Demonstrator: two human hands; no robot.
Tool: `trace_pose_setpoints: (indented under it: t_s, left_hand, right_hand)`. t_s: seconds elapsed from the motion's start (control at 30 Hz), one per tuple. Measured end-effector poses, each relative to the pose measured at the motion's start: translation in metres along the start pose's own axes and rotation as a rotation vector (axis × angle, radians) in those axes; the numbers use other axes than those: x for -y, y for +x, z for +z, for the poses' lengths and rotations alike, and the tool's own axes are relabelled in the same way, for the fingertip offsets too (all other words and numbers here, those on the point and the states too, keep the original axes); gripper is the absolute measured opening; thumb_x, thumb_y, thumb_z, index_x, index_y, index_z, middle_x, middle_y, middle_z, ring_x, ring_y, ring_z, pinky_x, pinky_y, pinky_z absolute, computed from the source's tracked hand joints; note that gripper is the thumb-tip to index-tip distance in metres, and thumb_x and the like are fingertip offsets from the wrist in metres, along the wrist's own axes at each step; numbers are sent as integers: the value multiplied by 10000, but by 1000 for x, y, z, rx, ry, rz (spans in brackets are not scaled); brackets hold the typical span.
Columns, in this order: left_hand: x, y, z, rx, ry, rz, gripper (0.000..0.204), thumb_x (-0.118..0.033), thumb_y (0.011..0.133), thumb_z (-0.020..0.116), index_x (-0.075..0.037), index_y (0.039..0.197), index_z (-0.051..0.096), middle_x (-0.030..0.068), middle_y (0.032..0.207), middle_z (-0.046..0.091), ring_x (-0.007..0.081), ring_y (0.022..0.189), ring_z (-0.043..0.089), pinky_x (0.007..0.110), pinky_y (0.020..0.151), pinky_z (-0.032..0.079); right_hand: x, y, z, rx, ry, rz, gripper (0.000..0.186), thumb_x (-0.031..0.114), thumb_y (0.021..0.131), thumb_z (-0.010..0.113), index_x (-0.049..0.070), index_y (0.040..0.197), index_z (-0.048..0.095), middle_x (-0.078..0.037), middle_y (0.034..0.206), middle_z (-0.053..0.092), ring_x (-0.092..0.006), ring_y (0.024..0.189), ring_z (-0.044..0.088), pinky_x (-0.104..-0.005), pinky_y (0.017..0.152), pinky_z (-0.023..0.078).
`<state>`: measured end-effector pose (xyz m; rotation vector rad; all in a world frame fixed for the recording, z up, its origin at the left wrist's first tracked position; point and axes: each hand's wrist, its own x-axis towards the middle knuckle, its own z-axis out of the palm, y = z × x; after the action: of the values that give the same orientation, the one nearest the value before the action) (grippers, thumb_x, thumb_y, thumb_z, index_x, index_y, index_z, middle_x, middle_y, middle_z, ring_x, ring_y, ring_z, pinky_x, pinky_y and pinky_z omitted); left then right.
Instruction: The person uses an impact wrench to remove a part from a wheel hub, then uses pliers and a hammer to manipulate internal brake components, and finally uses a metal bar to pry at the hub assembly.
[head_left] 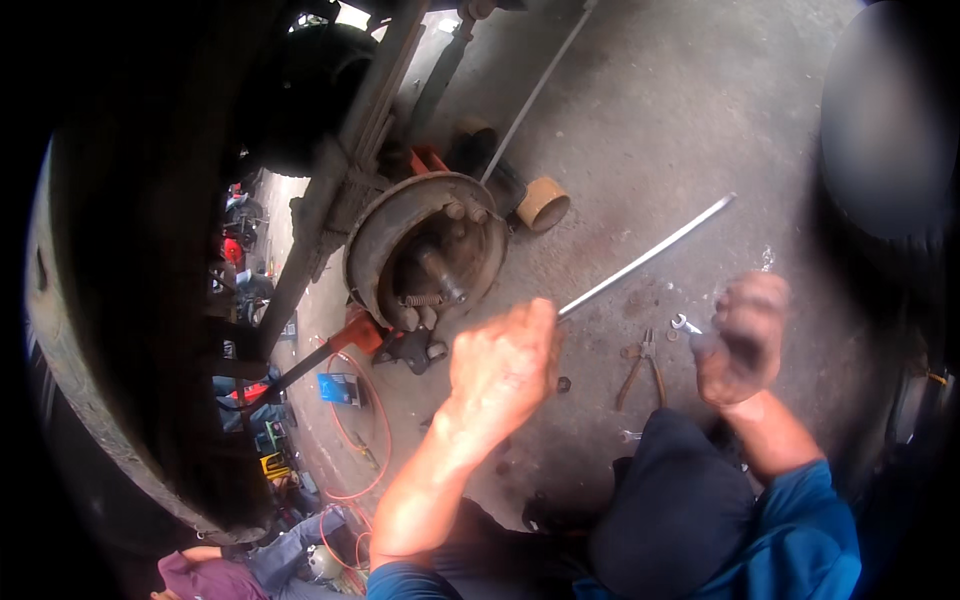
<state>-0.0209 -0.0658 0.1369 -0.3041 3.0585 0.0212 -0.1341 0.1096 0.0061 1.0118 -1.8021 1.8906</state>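
Observation:
My left hand (pixel 505 362) is closed round one end of a long, bright metal rod (pixel 648 254), which points up and to the right over the floor. Close by on its left is an open, dirty brake drum assembly (pixel 428 255), with a coil spring (pixel 422 300) showing inside. My right hand (pixel 742 338) is blurred, its fingers curled; whatever may be inside them is hidden. An open-ended wrench (pixel 683 323) shows right beside its thumb, and I cannot tell whether it is held. Pliers with worn handles (pixel 645 368) lie on the floor between my hands.
A rusty hollow cylinder (pixel 543 204) lies beyond the drum. Left of it stand an orange jack (pixel 358 332), a blue box (pixel 339 389) and a red hose (pixel 385 430). A second wrench (pixel 630 436) is near my knee. A person in a maroon shirt (pixel 205 578) is at lower left.

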Motion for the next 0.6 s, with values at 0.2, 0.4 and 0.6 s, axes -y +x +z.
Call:
trace_pose_setpoints:
  t_s: [0.2,0.4,0.6]
  left_hand:
    - [-28,-6,-6,139,7,-76,225,-115,781,671,-26,950,552,137,780,561,297,743,597,392,629,485]
    - [15,-106,-152,-669,740,80,497,-160,838,687,-3,1245,449,169,1165,537,326,1091,518,445,970,408]
    - [64,-153,-230,-746,1012,-378,677,-273,820,735,-7,1335,388,179,1316,474,312,1230,440,474,1045,341]
  right_hand:
    - [25,41,50,-266,1296,1304,447,531,917,517,90,985,480,-39,793,495,-178,723,496,-343,682,413]
    - [-44,112,61,-460,1498,1194,431,550,899,526,167,729,429,35,534,335,-94,449,332,-262,421,272]
    - [-66,135,114,-594,1425,1070,520,510,908,534,181,557,335,40,447,265,-107,387,269,-270,385,220]
